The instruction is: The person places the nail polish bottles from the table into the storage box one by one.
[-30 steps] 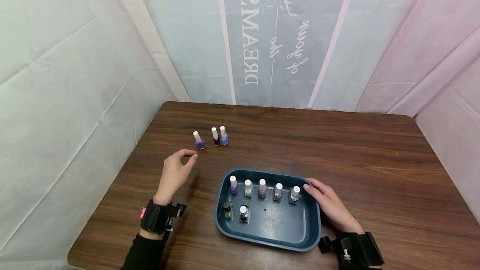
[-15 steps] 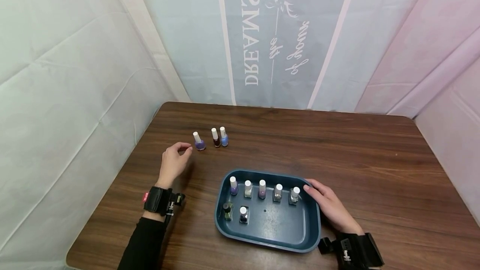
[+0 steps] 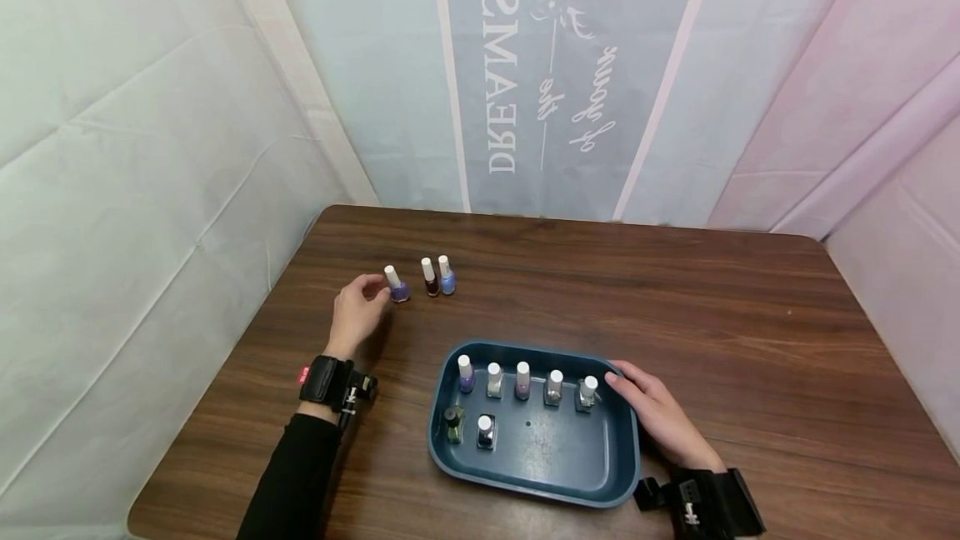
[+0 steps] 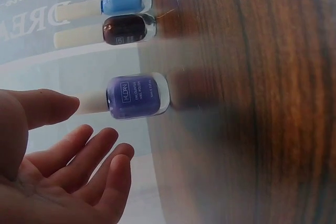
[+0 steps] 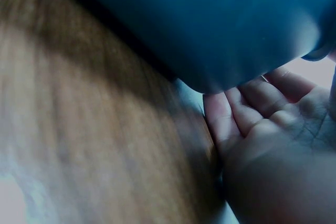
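Note:
My left hand (image 3: 357,312) is right beside a purple nail polish bottle (image 3: 399,292) standing on the table. In the left wrist view the thumb (image 4: 52,107) overlaps the white cap, and the other fingers are spread apart, relaxed, below the bottle. Just to the right, a dark red nail polish (image 3: 431,282) and a blue nail polish (image 3: 447,281) stand close together. My right hand (image 3: 663,415) grips the right end of a dark blue tray (image 3: 555,486), thumb over the rim and fingers along the outer wall.
Inside the tray, a back row holds several white-capped bottles, including a purple one (image 3: 466,377). A black-capped green bottle (image 3: 453,425) and a dark bottle (image 3: 486,432) stand in front at left. The wooden table (image 3: 750,340) meets a printed curtain (image 3: 562,107) behind.
My left hand has moved up to the purple nail polish, first drawing slightly left, then closing in on it from the left. The right hand and the tray stay put.

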The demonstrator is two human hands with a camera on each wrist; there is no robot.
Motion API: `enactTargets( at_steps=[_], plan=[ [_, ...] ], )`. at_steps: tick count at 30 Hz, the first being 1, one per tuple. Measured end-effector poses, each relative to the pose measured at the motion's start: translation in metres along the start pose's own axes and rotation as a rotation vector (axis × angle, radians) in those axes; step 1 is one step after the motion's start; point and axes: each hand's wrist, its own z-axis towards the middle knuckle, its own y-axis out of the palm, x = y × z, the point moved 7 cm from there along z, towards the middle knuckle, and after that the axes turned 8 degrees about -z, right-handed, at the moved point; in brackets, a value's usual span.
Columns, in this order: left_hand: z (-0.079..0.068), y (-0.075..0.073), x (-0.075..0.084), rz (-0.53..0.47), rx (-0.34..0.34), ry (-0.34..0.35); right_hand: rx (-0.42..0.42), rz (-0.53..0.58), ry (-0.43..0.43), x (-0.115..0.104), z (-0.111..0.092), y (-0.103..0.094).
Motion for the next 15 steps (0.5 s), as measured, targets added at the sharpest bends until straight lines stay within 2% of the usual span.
enactTargets(
  at_steps=[15],
  plan=[
    [0.010, 0.011, -0.004, 0.016, -0.050, -0.029, -0.001, 0.012, -0.004, 0.000, -0.001, 0.000]
  ],
)
